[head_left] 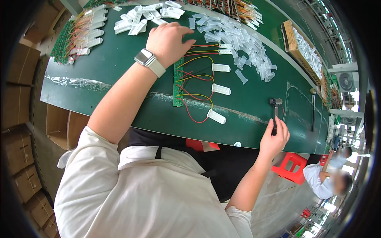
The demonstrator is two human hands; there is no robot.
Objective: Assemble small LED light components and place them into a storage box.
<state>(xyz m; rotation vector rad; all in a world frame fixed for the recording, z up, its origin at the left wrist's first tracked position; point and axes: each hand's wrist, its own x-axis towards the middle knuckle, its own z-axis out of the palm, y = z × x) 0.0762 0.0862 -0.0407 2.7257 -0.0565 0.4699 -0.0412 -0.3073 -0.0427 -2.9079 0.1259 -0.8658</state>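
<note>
While the right grip (274, 139), right of the frame's middle, pinches a thin hammer (275, 102), its round metal head poking up above, I cannot tell if the left grip (168, 43), top middle, holds anything. Just below that, a flat green board (178, 87) has bendy wires (206, 46) and smooth white pieces (221, 89) on the tabletop (242, 135).

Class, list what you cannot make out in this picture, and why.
- Head view: upper end of the board, hidden behind the left hand.
- Head view: part of the hammer, hidden by the right hand.
- Head view: far wires, cut off by the upper edge.
- Head view: fine detail on the white tabs, too small.
</note>
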